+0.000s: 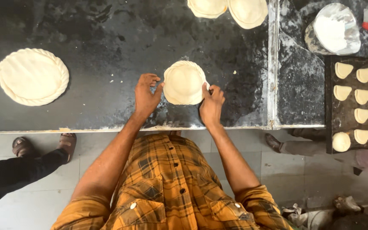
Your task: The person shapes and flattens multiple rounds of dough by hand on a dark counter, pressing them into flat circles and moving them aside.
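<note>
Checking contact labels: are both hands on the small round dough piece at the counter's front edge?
Yes, the left hand touches the left rim of the small round dough piece and the right hand its right rim.

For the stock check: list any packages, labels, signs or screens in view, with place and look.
No labels, signs or screens show.
Flour container: top right on the dark counter, round, grey-white, filled with white powder.
Baking tray: right edge, dark and rectangular, holding pale folded pastries.
</note>
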